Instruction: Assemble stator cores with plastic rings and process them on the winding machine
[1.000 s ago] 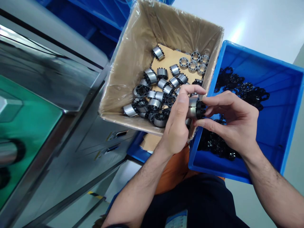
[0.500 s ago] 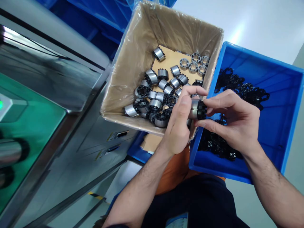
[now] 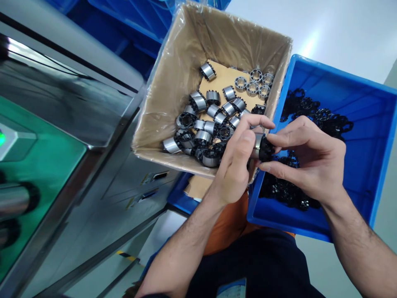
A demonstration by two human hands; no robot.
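Observation:
My left hand [image 3: 236, 165] grips a short silver metal cylinder [image 3: 257, 142] between thumb and fingers. My right hand [image 3: 310, 159] pinches a black toothed plastic ring [image 3: 266, 149] that sits against the cylinder's right end. Both hands meet over the edge between the cardboard box [image 3: 173, 89] and the blue bin [image 3: 369, 136]. The box is lined with clear plastic and holds several silver cylinders with black rings [image 3: 203, 136]. Loose black rings [image 3: 313, 109] lie in the blue bin.
A grey metal machine with a green panel [image 3: 37, 165] fills the left side. More blue bins [image 3: 124, 20] stand behind the box. A sheet of cardboard [image 3: 223, 78] lies on the box floor. My dark trousers and an orange garment [image 3: 229, 223] are below.
Both hands with the cylinder and ring have shifted slightly right and down. The black ring now sits tilted at the cylinder's end.

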